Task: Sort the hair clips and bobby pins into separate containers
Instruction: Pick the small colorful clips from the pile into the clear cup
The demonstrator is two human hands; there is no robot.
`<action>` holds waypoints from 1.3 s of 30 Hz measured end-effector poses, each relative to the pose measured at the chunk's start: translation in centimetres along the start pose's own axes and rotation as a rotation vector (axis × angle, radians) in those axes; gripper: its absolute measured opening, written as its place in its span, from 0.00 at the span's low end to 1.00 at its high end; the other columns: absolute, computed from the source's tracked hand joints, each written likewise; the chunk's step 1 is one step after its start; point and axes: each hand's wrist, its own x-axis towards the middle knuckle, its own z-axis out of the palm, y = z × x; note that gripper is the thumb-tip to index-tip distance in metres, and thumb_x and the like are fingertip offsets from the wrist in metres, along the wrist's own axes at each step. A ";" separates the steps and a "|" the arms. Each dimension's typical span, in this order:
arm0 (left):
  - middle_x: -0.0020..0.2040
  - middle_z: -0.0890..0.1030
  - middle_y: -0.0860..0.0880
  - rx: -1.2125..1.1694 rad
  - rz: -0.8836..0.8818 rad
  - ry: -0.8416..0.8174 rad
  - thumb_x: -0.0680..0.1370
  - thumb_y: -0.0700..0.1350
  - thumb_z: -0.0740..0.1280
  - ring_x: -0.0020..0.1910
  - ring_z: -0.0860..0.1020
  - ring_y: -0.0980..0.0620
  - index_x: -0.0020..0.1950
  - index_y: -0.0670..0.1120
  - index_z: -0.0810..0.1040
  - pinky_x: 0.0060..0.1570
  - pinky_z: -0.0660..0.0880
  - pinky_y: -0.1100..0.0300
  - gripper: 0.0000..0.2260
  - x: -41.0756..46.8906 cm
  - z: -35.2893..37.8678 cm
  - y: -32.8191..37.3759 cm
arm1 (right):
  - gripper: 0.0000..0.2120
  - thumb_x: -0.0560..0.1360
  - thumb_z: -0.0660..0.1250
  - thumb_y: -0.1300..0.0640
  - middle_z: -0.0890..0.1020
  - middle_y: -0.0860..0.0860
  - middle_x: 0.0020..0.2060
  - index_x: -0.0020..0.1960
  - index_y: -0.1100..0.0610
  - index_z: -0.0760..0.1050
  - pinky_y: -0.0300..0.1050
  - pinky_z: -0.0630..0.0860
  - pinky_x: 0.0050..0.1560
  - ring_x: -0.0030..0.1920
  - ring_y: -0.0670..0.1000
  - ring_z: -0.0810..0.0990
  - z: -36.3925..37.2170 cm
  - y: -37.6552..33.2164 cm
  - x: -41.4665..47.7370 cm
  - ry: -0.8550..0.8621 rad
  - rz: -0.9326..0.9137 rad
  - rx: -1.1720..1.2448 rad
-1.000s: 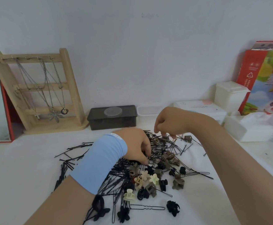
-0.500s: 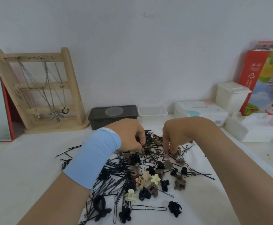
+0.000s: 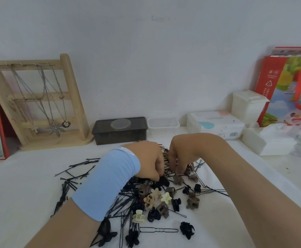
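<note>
Downward, from the head view: had left hand [image 3: 146, 158] and right hand [image 3: 180, 154] close together, knuckles up, fingers curled into the far end of the mixed heap on the white surface [image 3: 21, 185]. Could not tell what either grip held, with fingertips buried among bobby pins [image 3: 78, 176] and hair clips [image 3: 166, 197]. Hid the heap's left part under the blue sleeve [image 3: 106, 183]. Saw beyond the hands a dark container [image 3: 121, 135], a clear container [image 3: 163, 122] just beside it, a wooden stand [image 3: 71, 97] with necklaces [image 3: 55, 129] farther left, and white boxes [image 3: 216, 124] and a red carton [image 3: 271, 83] to the right.
</note>
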 end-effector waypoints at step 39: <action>0.69 0.73 0.53 -0.239 -0.261 0.169 0.70 0.54 0.77 0.63 0.75 0.53 0.73 0.53 0.66 0.64 0.72 0.54 0.35 -3.0 -1.4 -9.8 | 0.12 0.74 0.72 0.56 0.82 0.43 0.51 0.56 0.47 0.83 0.38 0.72 0.51 0.50 0.43 0.78 -1.4 -6.8 3.4 0.395 -0.278 0.178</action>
